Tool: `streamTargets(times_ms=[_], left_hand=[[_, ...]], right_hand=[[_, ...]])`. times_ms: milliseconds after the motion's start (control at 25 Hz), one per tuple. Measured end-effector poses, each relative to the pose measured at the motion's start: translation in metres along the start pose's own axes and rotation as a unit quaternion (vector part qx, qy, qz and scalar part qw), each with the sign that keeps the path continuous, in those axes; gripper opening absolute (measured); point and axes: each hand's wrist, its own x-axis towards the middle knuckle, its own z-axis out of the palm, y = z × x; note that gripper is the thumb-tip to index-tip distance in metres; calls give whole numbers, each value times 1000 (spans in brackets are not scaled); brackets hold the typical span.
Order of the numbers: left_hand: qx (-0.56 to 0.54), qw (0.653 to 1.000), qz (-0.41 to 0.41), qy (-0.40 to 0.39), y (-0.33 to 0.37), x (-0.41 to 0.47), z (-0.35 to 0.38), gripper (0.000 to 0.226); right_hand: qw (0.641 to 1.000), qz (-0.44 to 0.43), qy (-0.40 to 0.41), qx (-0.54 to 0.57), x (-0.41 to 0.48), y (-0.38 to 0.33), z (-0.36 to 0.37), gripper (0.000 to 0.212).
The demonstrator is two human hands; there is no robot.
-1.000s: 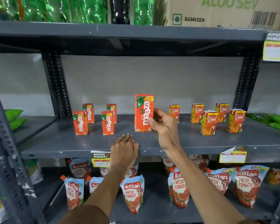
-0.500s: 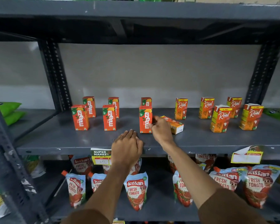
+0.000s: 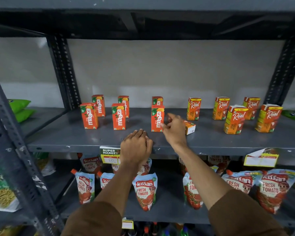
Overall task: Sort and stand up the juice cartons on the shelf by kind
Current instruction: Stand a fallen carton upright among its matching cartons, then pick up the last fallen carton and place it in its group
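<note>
right hand (image 3: 174,132) loosely spread, holding nothing, beside upright Maaza carton (image 3: 157,118) | Real carton (image 3: 189,127) lying at its 3 o'clock (partly hidden) | left hand (image 3: 136,147) fingers together, flat on shelf edge (image 3: 75,147)

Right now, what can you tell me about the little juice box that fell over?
The fallen Real juice carton is a small orange and yellow paperboard box lying on its side on the grey metal shelf, between the Maaza cartons and the standing Real ones. Its pale end faces the camera. The right hand covers much of it, so contact is unclear.
</note>
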Motion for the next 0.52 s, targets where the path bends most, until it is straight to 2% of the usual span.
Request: streamTargets(times_ms=[120, 200, 320, 400, 520], left_hand=[[-85, 995, -7, 57, 7, -7, -4, 29], [-125, 988, 37, 82, 22, -8, -5, 30], [-113, 985, 105, 81, 56, -2, -6, 29], [-102, 989, 97, 44, 72, 4, -7, 29], [-35, 997, 74, -2, 79, 1, 2, 32]], right_hand=[[994, -59, 62, -67, -6, 4, -22, 59], [983, -79, 106, -128, -4, 15, -40, 65], [980, -15, 85, -177, 1, 37, -55, 74], [985, 49, 60, -156, 7, 47, -55, 65], [987, 48, 38, -148, 12, 54, -53, 34]])
